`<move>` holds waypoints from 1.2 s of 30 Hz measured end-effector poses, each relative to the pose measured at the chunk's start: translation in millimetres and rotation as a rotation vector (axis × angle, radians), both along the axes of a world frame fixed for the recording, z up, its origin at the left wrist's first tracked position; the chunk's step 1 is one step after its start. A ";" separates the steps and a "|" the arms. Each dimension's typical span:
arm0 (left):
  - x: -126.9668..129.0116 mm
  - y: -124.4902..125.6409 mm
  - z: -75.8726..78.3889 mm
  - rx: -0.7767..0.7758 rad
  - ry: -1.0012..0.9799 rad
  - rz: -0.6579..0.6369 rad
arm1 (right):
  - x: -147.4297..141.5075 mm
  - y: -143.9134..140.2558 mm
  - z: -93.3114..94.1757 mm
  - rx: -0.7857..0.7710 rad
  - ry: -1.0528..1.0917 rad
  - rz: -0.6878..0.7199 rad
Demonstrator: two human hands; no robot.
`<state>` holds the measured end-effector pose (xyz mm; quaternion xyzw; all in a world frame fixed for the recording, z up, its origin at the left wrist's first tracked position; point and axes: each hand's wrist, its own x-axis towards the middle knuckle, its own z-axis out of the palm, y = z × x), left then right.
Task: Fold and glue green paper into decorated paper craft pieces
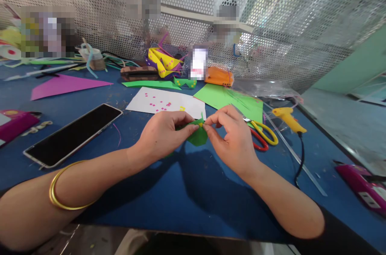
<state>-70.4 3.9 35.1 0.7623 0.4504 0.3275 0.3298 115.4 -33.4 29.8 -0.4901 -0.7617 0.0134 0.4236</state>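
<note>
My left hand (167,132) pinches a folded green paper piece (197,137) between thumb and fingers, just above the blue table. From the other side my right hand (230,138) has its thumb and forefinger pressed together at the paper's edge, by a small yellow bit (200,124). Whether the right fingertips grip the yellow bit or the green paper is too small to tell. Behind both hands lies a white sheet (169,102) scattered with small pink squares and a few yellow ones. Scissors (265,132) with red and yellow handles rest right of my right hand.
A dark phone (75,134) lies at left, near a pink paper sheet (69,86). Green paper (232,100), a yellow glue gun (288,119) with its cord and a clear strip (301,162) are on the right. Yellow-purple folded paper shapes (164,62) stand before the perforated metal screen (193,1).
</note>
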 end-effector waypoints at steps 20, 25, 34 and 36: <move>-1.2 -0.6 5.4 -0.028 -0.021 0.034 | -0.6 1.5 2.1 -0.085 0.211 -0.035; -0.7 -0.5 9.3 -0.044 -0.053 0.046 | 2.7 6.6 1.7 -0.397 0.532 -0.030; 0.1 -1.1 7.2 -0.058 -0.079 0.035 | -2.3 6.4 -2.6 -0.610 0.610 0.063; 0.3 -1.3 7.0 -0.063 -0.075 0.033 | -3.1 5.9 -3.7 -0.605 0.612 0.060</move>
